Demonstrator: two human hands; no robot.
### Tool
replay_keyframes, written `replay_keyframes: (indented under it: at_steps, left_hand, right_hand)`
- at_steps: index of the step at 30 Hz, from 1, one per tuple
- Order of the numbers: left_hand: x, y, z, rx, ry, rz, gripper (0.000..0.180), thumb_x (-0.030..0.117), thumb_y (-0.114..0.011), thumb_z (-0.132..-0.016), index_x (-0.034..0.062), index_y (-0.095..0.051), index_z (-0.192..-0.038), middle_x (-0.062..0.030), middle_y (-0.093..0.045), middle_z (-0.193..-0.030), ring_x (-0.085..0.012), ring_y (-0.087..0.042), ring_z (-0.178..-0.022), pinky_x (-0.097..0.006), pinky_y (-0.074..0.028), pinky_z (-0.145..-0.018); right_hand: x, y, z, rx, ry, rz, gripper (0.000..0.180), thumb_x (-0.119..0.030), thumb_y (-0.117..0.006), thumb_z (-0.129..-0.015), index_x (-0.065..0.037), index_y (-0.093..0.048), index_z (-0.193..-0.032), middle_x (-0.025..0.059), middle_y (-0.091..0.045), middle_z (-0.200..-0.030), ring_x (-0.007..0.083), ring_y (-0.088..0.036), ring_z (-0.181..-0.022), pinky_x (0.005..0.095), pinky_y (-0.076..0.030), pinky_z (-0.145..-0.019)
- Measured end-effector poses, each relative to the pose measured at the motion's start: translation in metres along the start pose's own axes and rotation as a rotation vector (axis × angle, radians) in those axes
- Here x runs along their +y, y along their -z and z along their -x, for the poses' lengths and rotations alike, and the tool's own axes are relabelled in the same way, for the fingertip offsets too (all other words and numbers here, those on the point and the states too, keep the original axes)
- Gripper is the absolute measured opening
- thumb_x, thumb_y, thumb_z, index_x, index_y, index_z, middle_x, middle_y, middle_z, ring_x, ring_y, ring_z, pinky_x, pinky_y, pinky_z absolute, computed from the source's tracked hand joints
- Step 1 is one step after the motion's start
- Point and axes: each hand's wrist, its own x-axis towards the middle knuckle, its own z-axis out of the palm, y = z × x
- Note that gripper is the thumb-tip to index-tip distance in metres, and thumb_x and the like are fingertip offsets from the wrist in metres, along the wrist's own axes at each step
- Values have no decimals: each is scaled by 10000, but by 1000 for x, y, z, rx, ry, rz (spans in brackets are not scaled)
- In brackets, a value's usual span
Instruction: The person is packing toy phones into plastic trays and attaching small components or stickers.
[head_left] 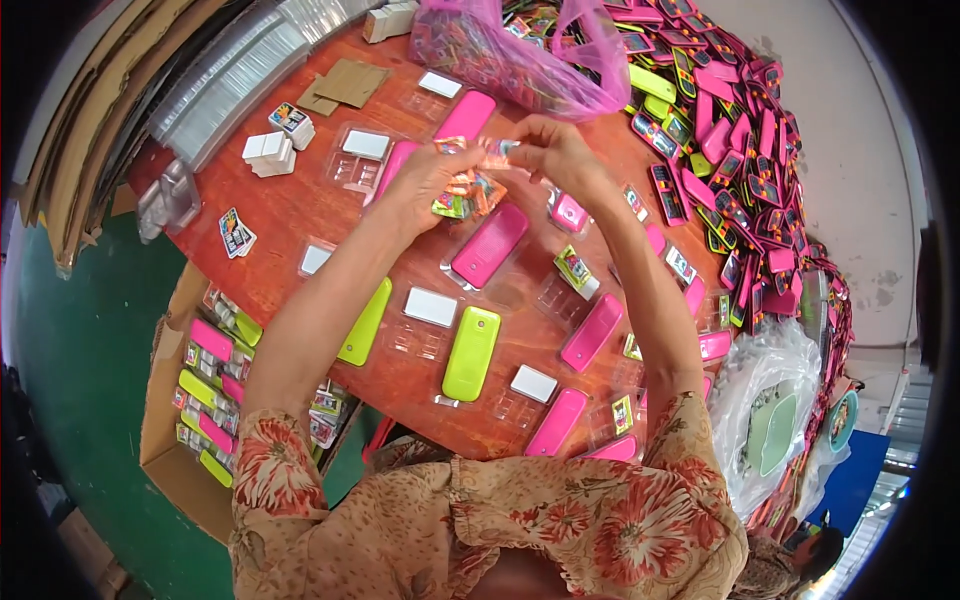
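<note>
Over the far middle of the red table, my left hand point(428, 185) is closed around a bunch of small orange and green wrapped packets point(486, 193). My right hand point(562, 155) pinches one end of a shiny packet point(497, 152) beside that bunch. Below my hands lies a pink toy phone point(491, 246) in a clear plastic tray. Nearer me, a lime green toy phone point(471, 353) sits beside a white card stack point(430, 307) in another tray. To the right, a green-and-white packet point(575, 269) rests in a tray next to a further pink phone point(592, 333).
A purple plastic bag point(520, 60) full of packets stands at the back. Loose toy phones point(735, 170) heap up on the right. Stacked clear trays point(230, 85) and card stacks point(268, 152) are at left. A cardboard box point(165, 400) with packed trays sits lower left.
</note>
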Motion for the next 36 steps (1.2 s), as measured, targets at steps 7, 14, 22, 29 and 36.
replay_keyframes:
  at_steps: [7, 14, 22, 29, 36]
  left_hand:
    - [37, 25, 28, 202, -9, 158, 100, 133, -510, -795, 37, -482, -802, -117, -562, -721, -212, -583, -596, -332, -497, -477]
    - [36, 40, 37, 203, -94, 41, 124, 136, -555, -773, 38, -493, -815, -63, -560, -702, -153, -565, -565, -282, -476, -472]
    - [46, 41, 42, 203, 14, -229, 215, 202, -593, -746, 55, -463, -833, -41, -516, -647, -109, -510, -490, -213, -410, -371]
    - [58, 67, 74, 222, 14, -139, 179, 196, -559, -772, 46, -474, -818, -56, -505, -626, -123, -514, -468, -244, -436, -367]
    - [51, 80, 91, 316, -122, -8, 181, 227, -567, -766, 79, -463, -782, -46, -532, -608, -111, -512, -432, -212, -425, -336]
  right_hand:
    - [16, -23, -100, 321, 237, 176, 55, -34, -535, -721, 11, -537, -752, 52, -554, -621, 102, -519, -538, 239, -415, -476]
    - [9, -48, -124, 472, 246, 857, 151, -100, -452, -708, -37, -577, -766, 188, -557, -811, 352, -553, -733, 430, -444, -634]
    - [-39, -77, -81, -287, 302, 341, 217, -118, -544, -758, 1, -550, -941, 30, -550, -788, 90, -503, -719, 219, -414, -627]
    - [-29, -85, -110, -211, 498, 377, 181, -68, -522, -738, -10, -560, -905, 58, -583, -728, 139, -545, -693, 256, -433, -637]
    - [-28, -123, -107, -31, 558, 731, 221, -70, -512, -713, -57, -543, -931, 130, -581, -764, 296, -551, -783, 358, -437, -696]
